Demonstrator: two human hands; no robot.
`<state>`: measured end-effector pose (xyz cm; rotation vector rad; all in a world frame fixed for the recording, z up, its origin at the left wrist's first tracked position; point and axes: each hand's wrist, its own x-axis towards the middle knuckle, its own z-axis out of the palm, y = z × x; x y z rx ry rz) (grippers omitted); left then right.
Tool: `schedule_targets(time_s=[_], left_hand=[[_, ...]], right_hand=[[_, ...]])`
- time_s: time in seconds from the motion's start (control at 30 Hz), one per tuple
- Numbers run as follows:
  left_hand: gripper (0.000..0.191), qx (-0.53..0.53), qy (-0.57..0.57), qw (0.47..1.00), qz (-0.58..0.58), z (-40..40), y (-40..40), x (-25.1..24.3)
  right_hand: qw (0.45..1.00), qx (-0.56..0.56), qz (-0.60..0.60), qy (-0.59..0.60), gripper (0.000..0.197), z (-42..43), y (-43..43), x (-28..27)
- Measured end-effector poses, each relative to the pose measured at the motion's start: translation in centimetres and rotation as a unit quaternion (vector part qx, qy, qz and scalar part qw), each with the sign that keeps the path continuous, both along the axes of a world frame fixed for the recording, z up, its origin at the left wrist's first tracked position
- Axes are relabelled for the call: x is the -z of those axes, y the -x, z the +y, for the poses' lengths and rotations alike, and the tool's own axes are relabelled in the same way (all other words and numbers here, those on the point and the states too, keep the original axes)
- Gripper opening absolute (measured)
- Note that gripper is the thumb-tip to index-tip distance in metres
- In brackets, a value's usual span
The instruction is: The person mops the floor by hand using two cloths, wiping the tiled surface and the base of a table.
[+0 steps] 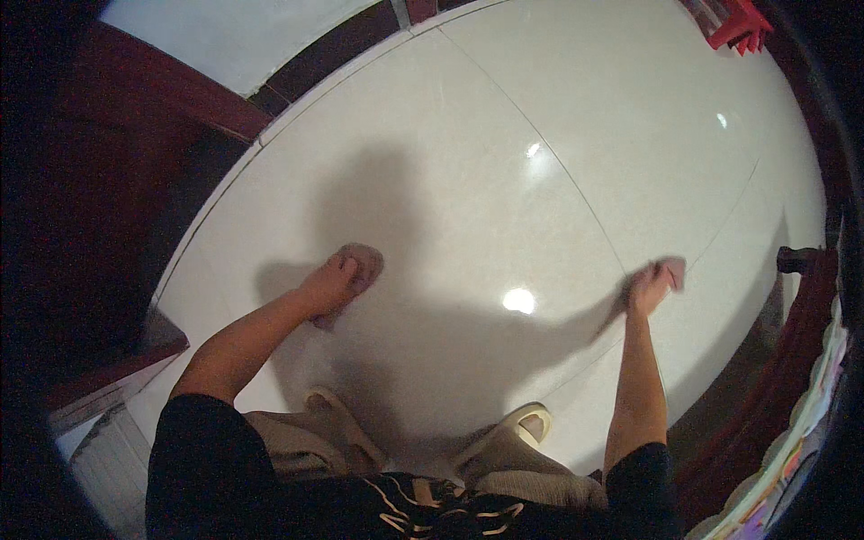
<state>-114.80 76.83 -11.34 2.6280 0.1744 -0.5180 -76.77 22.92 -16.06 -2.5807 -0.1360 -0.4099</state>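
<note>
My left hand (pixel 349 270) hangs over the pale tiled floor (pixel 472 236) left of the middle, its fingers curled and blurred. Whether anything lies inside those fingers cannot be made out. On the right, my right hand (pixel 655 282) is held out above the same floor, also blurred by motion, with its fingers bent. No object shows clearly in it. The two hands are wide apart. Below them are my feet in light slippers, the right slipper (pixel 538 420) plainer to see than the left slipper (pixel 324 399).
Dark red wooden door or panel (pixel 121 155) stands at the left. A red plastic object (pixel 739 27) is at the upper right. Along the right edge runs dark wooden furniture (pixel 796 331), with a patterned scalloped cloth (pixel 786 459) near it. Shadows fall on the glossy tiles.
</note>
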Motion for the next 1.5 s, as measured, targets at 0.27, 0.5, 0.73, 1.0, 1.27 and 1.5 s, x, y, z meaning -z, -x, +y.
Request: schedule_targets(time_s=[0.27,0.5,0.73,1.0,1.27,1.5], left_hand=[[0.042,-0.029,-0.017,0.997,0.064,0.4,-0.1,-1.5],[0.042,-0.032,0.026,0.999,0.014,-0.2,-1.2,0.6],[0.035,-0.198,0.049,0.972,0.12,1.2,-1.7,-5.5],[0.033,-0.376,-0.163,0.897,-0.168,10.8,-1.1,0.1],[0.038,-0.372,-0.282,0.86,-0.206,11.6,0.2,2.9],[0.039,-0.439,-0.223,0.862,-0.123,13.5,-1.1,0.6]], right_hand=[[0.955,-0.254,0.103,-0.117,0.041,32.5,7.6,-4.1],[0.855,-0.463,0.181,-0.147,0.034,45.3,18.9,-3.8],[0.837,-0.331,0.212,-0.381,0.036,35.5,10.2,-10.3],[0.972,0.08,-0.217,0.038,0.051,-1.7,2.4,-2.0],[0.98,0.114,-0.02,0.163,0.045,0.2,-11.6,4.3],[0.947,-0.075,-0.239,0.204,0.048,34.1,-17.7,3.6]])
